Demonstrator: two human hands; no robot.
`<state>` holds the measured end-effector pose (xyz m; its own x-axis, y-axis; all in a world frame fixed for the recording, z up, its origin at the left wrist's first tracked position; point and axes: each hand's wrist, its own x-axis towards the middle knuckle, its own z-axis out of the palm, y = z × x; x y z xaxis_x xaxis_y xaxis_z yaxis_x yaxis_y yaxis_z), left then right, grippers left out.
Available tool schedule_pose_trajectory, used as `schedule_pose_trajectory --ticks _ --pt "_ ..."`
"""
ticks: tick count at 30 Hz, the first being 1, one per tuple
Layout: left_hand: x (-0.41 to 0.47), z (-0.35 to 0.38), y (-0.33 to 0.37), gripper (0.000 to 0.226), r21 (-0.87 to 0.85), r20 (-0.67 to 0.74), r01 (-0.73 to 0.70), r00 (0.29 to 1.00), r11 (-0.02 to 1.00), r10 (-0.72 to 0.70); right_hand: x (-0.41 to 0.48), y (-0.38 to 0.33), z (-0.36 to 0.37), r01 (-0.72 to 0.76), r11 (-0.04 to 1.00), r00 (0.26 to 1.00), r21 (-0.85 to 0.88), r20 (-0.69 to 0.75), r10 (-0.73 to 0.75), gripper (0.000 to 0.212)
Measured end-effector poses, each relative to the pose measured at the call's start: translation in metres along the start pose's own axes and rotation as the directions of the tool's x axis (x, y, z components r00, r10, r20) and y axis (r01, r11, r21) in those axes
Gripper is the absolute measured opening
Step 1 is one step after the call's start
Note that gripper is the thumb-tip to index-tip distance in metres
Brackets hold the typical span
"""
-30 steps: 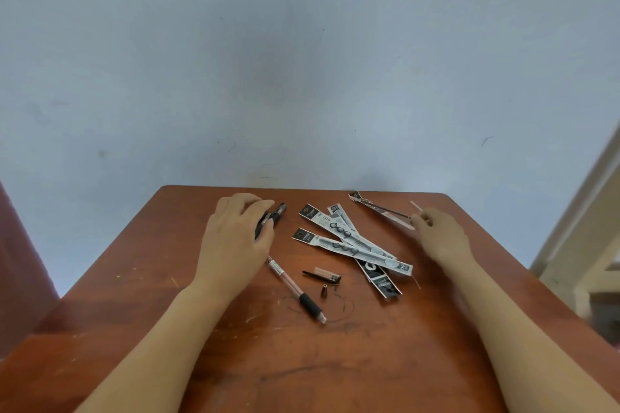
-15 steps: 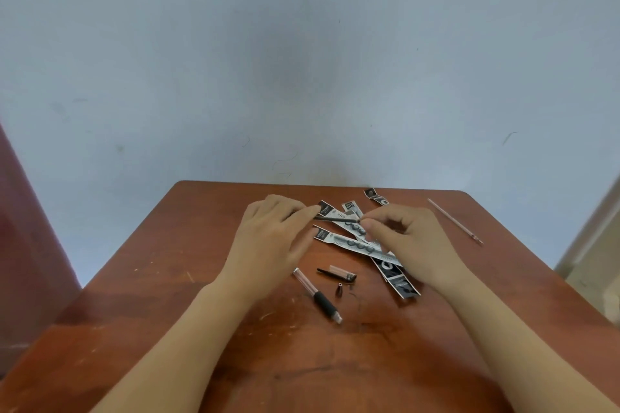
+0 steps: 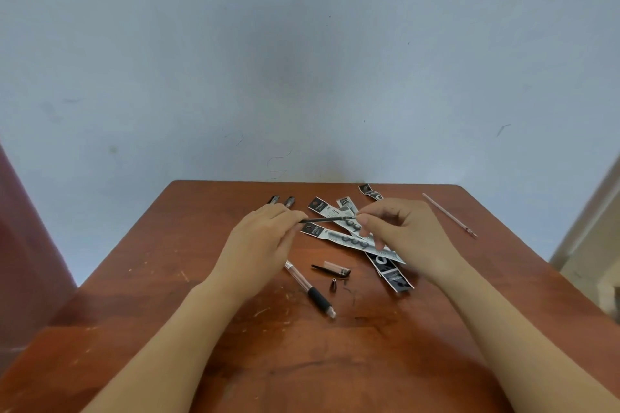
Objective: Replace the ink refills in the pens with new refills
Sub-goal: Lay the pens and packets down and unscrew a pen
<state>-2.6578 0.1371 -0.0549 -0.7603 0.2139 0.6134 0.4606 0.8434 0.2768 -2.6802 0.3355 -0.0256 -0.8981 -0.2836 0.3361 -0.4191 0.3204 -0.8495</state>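
Fingers of left hand (image 3: 257, 245) and right hand (image 3: 407, 238) pinch what seems a refill (image 3: 327, 219); packets (image 3: 323, 233) lie beneath.

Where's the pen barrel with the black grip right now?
Head view: the barrel lies on the table, just this side of the left hand, which with the right hand pinches a refill; the small black tip sits beside it.

A pale grey-blue wall (image 3: 302, 60) fills the upper view, evenly lit, with a few faint dark scuffs and scribbles; a reddish-brown wooden table (image 3: 151, 261) stands against it, its top scratched; a dark red surface (image 3: 27, 245) rises at left; a cream frame (image 3: 590, 228) slants at right.
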Motion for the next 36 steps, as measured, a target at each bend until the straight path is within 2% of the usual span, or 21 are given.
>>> schedule_pose_trajectory --ticks 11,13,15,18,19,21,24,29,36 --pt "0.003 -0.002 0.001 0.015 0.053 -0.013 -0.009 1.000 0.999 0.010 0.002 -0.001 -0.008 -0.012 1.000 1.000 -0.018 -0.026 0.011 0.024" --pt "0.005 -0.007 -0.008 0.015 0.031 -0.059 0.106 0.993 0.994 -0.104 0.006 0.001 -0.027 -0.040 0.997 0.983 0.068 -0.175 0.052 0.023" --pt "0.003 -0.014 -0.018 0.017 -0.028 -0.153 0.207 0.966 0.978 -0.209 0.008 0.008 -0.059 -0.041 0.993 0.920 0.115 -0.384 0.083 0.023" --pt "0.001 -0.014 -0.019 0.017 -0.059 -0.203 0.230 0.950 0.971 -0.237 0.005 0.029 -0.098 -0.162 0.984 0.835 -0.079 -0.542 0.094 0.020" --pt "0.001 -0.012 -0.016 0.018 -0.058 -0.186 0.219 0.956 0.974 -0.226 0.005 0.038 -0.105 -0.251 0.949 0.832 -0.191 -0.544 0.111 0.016" --pt "0.001 -0.008 -0.011 0.019 -0.045 -0.142 0.194 0.970 0.980 -0.198 0.006 0.054 -0.112 -0.415 0.816 0.844 -0.402 -0.504 0.182 0.011" --pt "0.001 -0.008 -0.011 0.020 -0.031 -0.131 0.186 0.973 0.982 -0.188 0.008 0.063 -0.113 -0.532 0.624 0.841 -0.572 -0.444 0.309 0.016" --pt "0.001 -0.008 -0.010 0.021 -0.039 -0.140 0.184 0.972 0.982 -0.187 0.010 0.075 -0.116 -0.594 0.484 0.805 -0.642 -0.475 0.357 0.019" --pt "0.000 -0.008 -0.011 0.022 -0.039 -0.142 0.183 0.972 0.982 -0.186 0.011 0.088 -0.119 -0.655 0.413 0.753 -0.633 -0.494 0.435 0.021"
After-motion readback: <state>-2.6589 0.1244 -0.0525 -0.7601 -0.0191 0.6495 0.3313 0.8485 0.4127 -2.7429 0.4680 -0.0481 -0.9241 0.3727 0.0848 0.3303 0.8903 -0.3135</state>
